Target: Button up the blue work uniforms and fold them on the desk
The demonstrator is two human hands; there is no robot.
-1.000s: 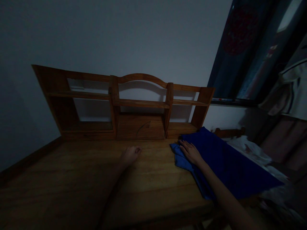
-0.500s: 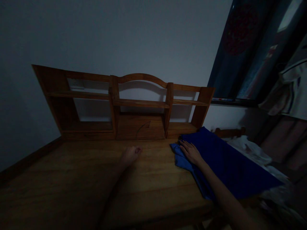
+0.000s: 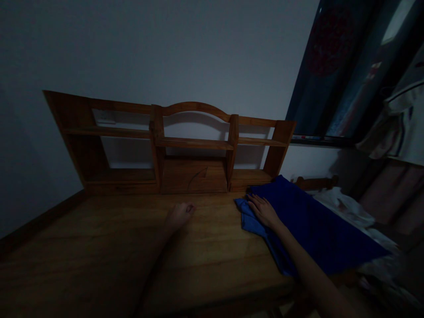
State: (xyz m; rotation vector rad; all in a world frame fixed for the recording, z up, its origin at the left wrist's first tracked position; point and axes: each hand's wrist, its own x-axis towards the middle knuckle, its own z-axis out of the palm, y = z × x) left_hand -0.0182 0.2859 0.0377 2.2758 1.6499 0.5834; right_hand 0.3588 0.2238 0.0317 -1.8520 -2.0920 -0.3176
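Observation:
My right hand lies flat with its fingers stretched out, on the left part of a dark blue cloth. A lighter blue strip of cloth shows along its left edge; whether this is a garment I cannot tell. The cloth covers the desk's right end and reaches past its side. In the middle of the wooden desk, my left hand rests in a loose fist on the wood. Nothing shows in its curled fingers. The light is dim.
A wooden shelf unit with several compartments stands along the desk's back edge. Right of the desk are white plastic bags and a wooden chair back. Light-coloured clothing hangs at the far right, near a dark window.

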